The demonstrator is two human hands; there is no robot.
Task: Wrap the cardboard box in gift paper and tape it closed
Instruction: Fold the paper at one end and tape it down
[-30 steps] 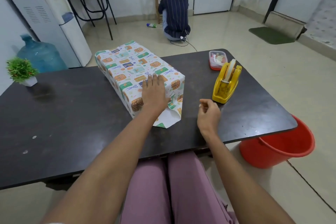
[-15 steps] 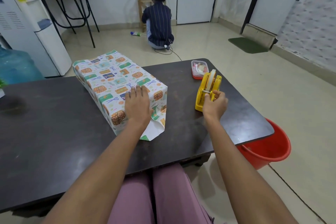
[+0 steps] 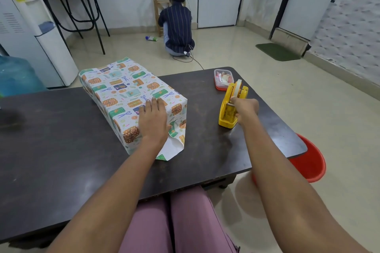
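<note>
The left hand [image 3: 153, 120] is pressing flat, fingers straight, on the wrapped box [image 3: 131, 96] on the desk [image 3: 61, 139], pinning the fold. The right hand [image 3: 245, 109] is curling its grip at the dispenser [image 3: 231, 107], apparently pinching tape. A hard pull is likely tipping the dispenser toward the grip; easing the left press risks the flap [image 3: 171, 148] below it springing open.

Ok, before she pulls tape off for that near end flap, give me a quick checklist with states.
1. Left hand presses flat on the wrapped box: ok.
2. Right hand at the tape dispenser: ok.
3. Tape end pinched: cannot tell, fingers hide it.
4. Near end flap folded shut: not ok, it lies loose on the table.
5. Far end closed: cannot tell.
</note>
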